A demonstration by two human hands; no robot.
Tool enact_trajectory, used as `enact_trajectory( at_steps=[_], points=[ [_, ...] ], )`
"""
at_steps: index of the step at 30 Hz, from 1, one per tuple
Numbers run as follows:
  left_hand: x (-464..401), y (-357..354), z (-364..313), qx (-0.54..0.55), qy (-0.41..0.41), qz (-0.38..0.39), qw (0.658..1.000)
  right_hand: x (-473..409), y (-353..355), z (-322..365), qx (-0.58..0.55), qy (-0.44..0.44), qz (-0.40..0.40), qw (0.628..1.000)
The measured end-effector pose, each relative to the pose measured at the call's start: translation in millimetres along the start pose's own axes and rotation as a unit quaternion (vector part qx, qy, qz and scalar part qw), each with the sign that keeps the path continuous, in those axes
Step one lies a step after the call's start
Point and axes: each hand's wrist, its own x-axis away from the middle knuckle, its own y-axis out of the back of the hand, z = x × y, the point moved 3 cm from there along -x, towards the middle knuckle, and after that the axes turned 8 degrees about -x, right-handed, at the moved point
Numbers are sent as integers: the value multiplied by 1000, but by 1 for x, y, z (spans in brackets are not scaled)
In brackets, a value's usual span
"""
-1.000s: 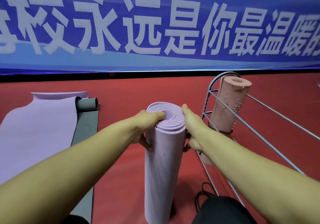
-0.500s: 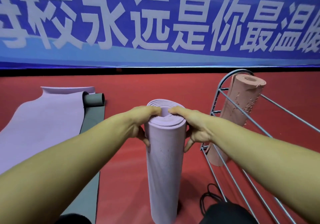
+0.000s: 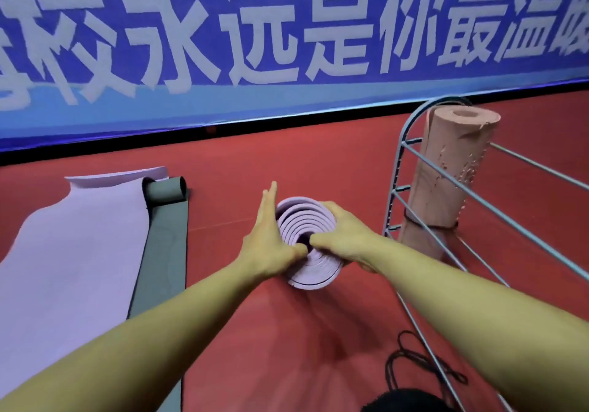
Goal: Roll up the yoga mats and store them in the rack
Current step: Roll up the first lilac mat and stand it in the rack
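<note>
Lilac rolled mat point(image 3: 314, 271), lilac flat mat point(image 3: 70, 252) over grey mat point(image 3: 165, 239), salmon-pink pitted roll point(image 3: 446, 169), grey wire rack point(image 3: 414, 124), red floor point(image 3: 287, 163), blue banner point(image 3: 287, 29) with white characters

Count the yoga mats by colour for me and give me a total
Purple mats: 2, one rolled between the left hand and right hand, one flat on the floor
Grey mat: 1, partly rolled, under the flat purple one
Pink mat: 1, rolled, standing in the rack
Total: 4
</note>
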Motion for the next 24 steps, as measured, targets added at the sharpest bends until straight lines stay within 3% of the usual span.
enact_trajectory(
  at_steps=[3, 7, 14, 16, 18, 20, 22, 24],
  points=[
    [10, -38, 12, -30, -7, 45, 998, 12, 2, -48, 24, 3, -3, 1000],
    [11, -61, 3, -38, -24, 48, 998, 24, 21, -74, -39, -8, -22, 999],
    [14, -82, -13, -68, -17, -7, 998, 31, 38, -101, -134, -27, -32, 990],
    [15, -88, -15, -79, -15, -17, 997, 34, 38, -118, -246, -70, -6, 967],
    [16, -97, -18, -92, -15, -14, 996, 37, 45, -139, -399, -95, 19, 912],
    [17, -108, -25, -101, -26, -6, 995, 40, 54, -174, -506, -133, -39, 851],
    [18, -123, -32, -111, -42, 8, 993, 50, 57, -223, -494, -203, -141, 834],
    [21, -139, -38, -132, -63, 30, 989, 61, 53, -281, -305, -266, -197, 893]
  ],
)
